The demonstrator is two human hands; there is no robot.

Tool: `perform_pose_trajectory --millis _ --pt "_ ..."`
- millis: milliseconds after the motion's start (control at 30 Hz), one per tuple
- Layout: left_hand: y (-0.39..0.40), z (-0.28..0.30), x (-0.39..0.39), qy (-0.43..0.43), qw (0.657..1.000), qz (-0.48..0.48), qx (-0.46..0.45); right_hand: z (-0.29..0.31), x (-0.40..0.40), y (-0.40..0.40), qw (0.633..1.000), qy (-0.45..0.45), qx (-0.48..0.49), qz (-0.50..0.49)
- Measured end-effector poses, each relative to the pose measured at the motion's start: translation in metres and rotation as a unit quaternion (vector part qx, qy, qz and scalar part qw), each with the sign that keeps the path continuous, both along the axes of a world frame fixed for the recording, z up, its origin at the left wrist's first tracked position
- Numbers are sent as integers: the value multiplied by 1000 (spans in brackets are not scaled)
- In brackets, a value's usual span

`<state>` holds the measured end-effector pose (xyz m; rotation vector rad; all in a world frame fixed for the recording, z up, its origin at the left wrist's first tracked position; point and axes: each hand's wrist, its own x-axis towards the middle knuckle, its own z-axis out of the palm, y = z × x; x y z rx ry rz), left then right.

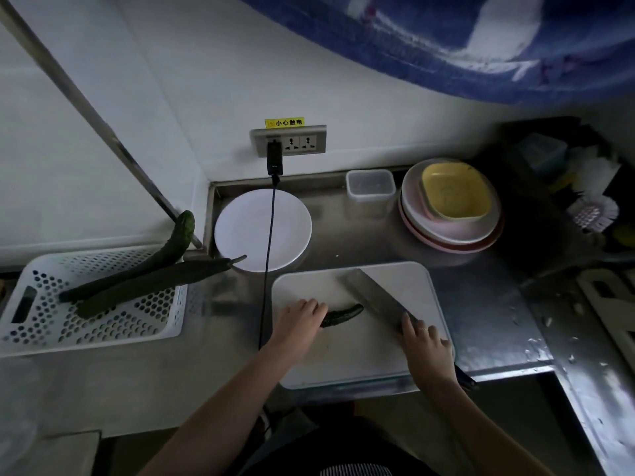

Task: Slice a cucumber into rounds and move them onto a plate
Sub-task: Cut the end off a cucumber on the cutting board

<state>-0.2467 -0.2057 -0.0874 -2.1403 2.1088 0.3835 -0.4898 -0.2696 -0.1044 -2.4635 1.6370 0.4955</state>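
left hand (298, 321), fingers curled, pins cucumber (343, 315) to cutting board (360, 355); right hand (424, 341) rests flat, fingers straight, on knife (372, 295). behind: white plate (240, 231) crossed by black cable (268, 255), basket (92, 304) with two spare cucumbers (147, 276) left, stacked dishes (450, 207) right.

Both bare forearms reach in from the near edge and angle toward the far side, the left arm slanting rightward and the right arm slanting leftward. The left hand (298, 321) lies palm down, fingers curled over one end of a cucumber (343, 314), pinning it. The right hand (424, 341) sits to its right, palm down, fingers lying along the flat of a knife (374, 298); a ring shows on one finger.
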Motion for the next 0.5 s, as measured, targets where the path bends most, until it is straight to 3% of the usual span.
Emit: perform_pose_trajectory --millis 100,333,500 --pt "-5 -2 -4 2 1000 -7 4 8 1 -3 999 -32 3 -5" --pt "-24 2 -15 -25 998 -63 2 23 12 7 963 -230 32 -140" --pt "-24 0 -19 0 992 -122 -38 28 20 21 955 -252 29 -152"
